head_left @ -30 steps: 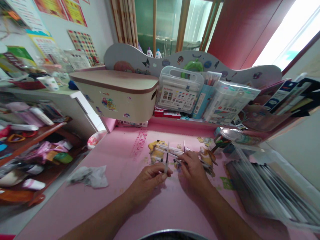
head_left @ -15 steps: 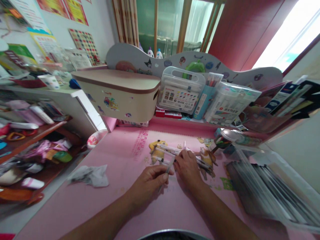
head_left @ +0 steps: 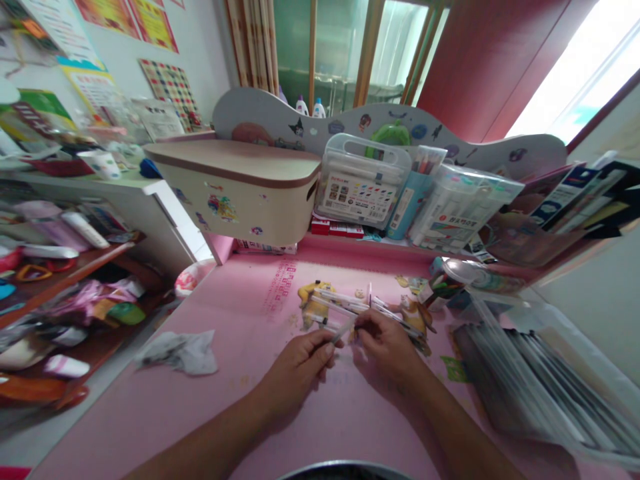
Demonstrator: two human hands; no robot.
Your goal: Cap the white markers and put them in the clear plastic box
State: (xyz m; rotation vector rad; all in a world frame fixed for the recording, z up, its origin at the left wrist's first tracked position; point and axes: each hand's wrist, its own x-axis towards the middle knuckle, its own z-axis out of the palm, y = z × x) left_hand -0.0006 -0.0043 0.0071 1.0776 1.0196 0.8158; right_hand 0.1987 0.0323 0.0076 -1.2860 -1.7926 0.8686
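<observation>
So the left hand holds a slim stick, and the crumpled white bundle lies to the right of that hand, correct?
Not quite: the head view shows the crumpled white bundle to the left of the left hand, which does hold a slim stick.

Illumination: daylight, fairly bright overall. Window (head_left: 565,73) at two o'clock is overexposed, with outdoor detail lost to white. Glass panes (head_left: 340,50) near twelve admit softer, greenish light. Red panel (head_left: 480,67) toward one o'clock stays comparatively dim.

Shadows: faint and soft-edged on pink desktop (head_left: 200,413), beneath left hand (head_left: 305,360) and right hand (head_left: 383,340).

Glare: pale reflections noted on clear marker case (head_left: 465,207) at two o'clock. Translucent tube (head_left: 344,329) in the left hand shows low contrast.

Sharpness: shelf rack (head_left: 70,273) at nine and plastic bin (head_left: 550,373) at four are smeared. Wide-angle stretching is pronounced at both margins.
</observation>
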